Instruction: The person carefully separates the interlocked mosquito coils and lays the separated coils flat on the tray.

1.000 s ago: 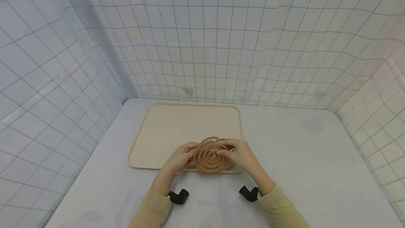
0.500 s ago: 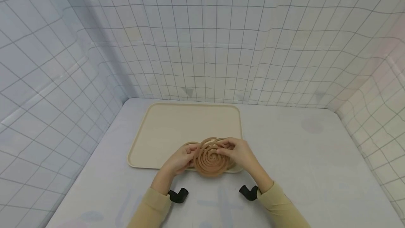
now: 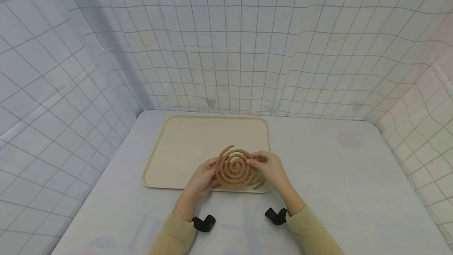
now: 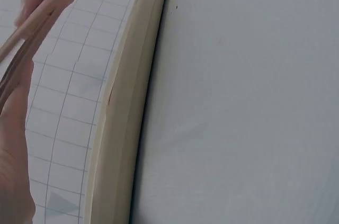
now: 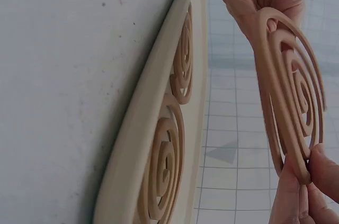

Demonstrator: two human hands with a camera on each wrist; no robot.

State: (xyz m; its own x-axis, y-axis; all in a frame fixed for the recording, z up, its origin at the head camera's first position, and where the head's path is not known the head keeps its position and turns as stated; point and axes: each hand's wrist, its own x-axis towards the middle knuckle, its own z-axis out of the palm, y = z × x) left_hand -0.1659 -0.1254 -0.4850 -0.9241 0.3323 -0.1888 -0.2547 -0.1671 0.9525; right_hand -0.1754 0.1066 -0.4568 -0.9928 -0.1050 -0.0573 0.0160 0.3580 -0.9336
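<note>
A brown mosquito coil [image 3: 236, 166] is held up between both hands over the front right part of the cream tray [image 3: 198, 137]. My left hand [image 3: 202, 177] grips its left edge. The thumb and fingers of my right hand [image 3: 271, 168] pinch its right edge. In the right wrist view the held coil [image 5: 283, 83] stands tilted, with what looks like a second layer close behind it; whether the two are joined I cannot tell. Two more coils, a nearer coil [image 5: 165, 176] and a farther coil [image 5: 185, 57], lie on the tray, mostly hidden in the head view.
The tray rests on a white-covered table [image 3: 329, 176], its raised rim [image 4: 122, 102] close below the hands. White grid-lined curtains [image 3: 226, 50] enclose the back and both sides. A black bent fitting sits at each wrist, the left fitting [image 3: 204, 223] and the right fitting [image 3: 276, 216].
Both hands have lifted the coil slightly upward and away from the person. Its turns now show wider gaps, and more of a coil on the tray shows below my right hand.
</note>
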